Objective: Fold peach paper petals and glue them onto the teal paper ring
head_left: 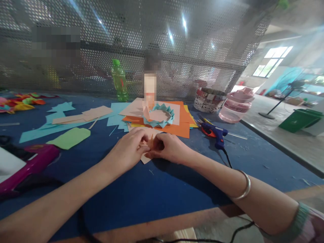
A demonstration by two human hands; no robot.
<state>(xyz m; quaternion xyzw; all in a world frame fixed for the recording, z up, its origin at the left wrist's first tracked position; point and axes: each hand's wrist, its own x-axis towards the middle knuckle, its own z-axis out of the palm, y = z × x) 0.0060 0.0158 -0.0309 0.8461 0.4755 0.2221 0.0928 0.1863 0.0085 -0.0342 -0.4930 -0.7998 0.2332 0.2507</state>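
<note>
Both my hands meet over the blue tabletop. My left hand (129, 148) and my right hand (167, 147) pinch a small folded piece of peach paper (146, 148) between their fingers, and much of it is hidden by them. Just beyond my fingertips lies a ring of folded teal paper (158, 116) on stacked peach and orange paper sheets (181, 116). A blue glue gun (215, 135) lies to the right of my right hand. A metal bangle (244, 185) circles my right wrist.
Teal and peach paper cutouts (82, 116) and a green paper shape (69, 138) lie to the left, beside a magenta tool (30, 165) and colourful paper folds (17, 103). A green bottle (118, 81), patterned tub (209, 100) and pink container (236, 105) stand before a perforated metal screen (192, 44).
</note>
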